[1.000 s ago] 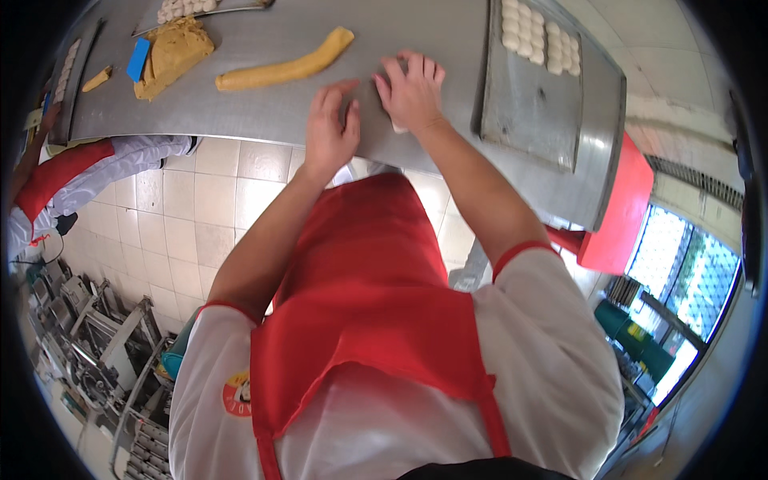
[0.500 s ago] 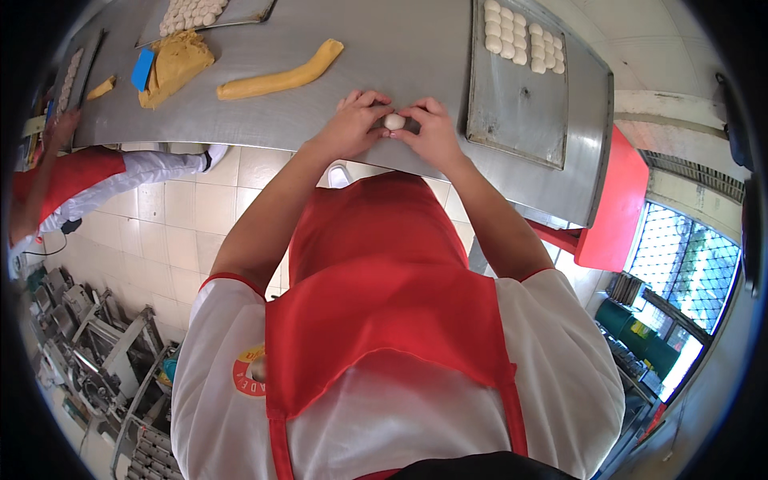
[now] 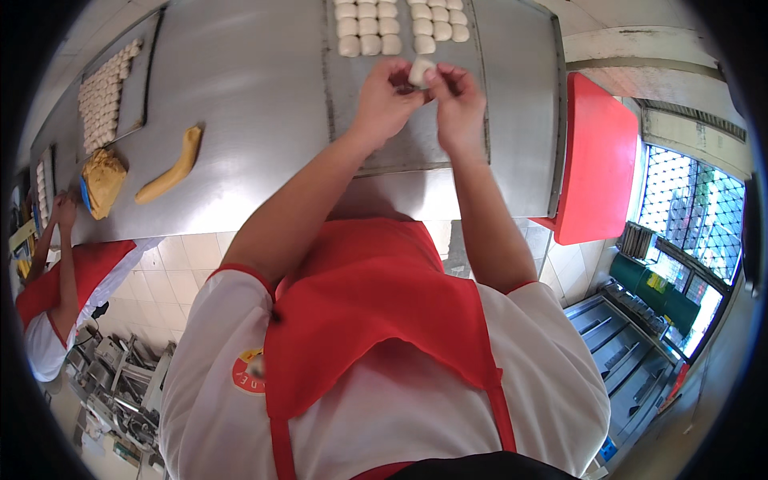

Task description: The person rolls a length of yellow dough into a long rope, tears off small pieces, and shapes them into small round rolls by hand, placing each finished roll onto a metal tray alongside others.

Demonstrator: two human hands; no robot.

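A small pale dough ball (image 3: 420,73) is held up over the baking tray (image 3: 376,158). My right hand (image 3: 462,102) pinches it, with the thumb pressed on its near right side. My left hand (image 3: 385,102) is closed against the ball's left side, its fingertips partly hidden. Rows of similar dough balls (image 3: 369,27) sit on the far part of the tray in two blocks, just beyond my fingers.
Left on the steel table (image 3: 264,104) lie a yellow dough roll (image 3: 172,170), a yellow dough lump (image 3: 102,181) and a tray of small dough pieces (image 3: 110,94). A co-worker (image 3: 70,280) stands far left. A red panel (image 3: 598,160) adjoins the table's right end.
Both hands have moved from the bare table to above the tray, carrying the dough ball. My view has shifted right. The co-worker's two hands now show close together.
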